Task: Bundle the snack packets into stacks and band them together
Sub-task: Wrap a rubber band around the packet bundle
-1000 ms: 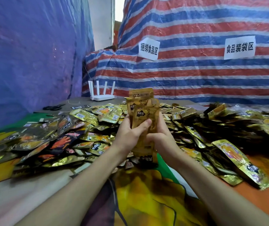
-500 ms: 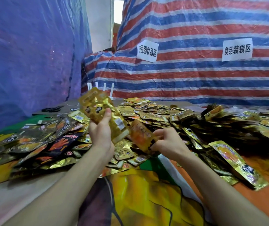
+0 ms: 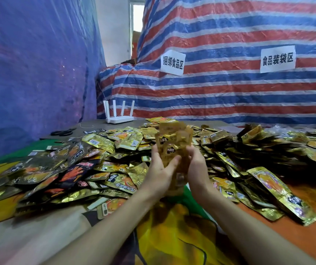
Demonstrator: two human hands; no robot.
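Both hands are coming back together, left hand [image 3: 158, 172] and right hand [image 3: 196, 165] clasping an upright, blurred stack of glossy gold foil packets [image 3: 174, 144] above the bench [image 3: 38, 241].

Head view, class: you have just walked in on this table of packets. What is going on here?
A person grips a stack of gold snack packets upright between the left hand and the right hand, just above the table. The stack is blurred, and no band shows on it. A heap of loose packets lies spread behind and on both sides. Scissors lie at the far left.
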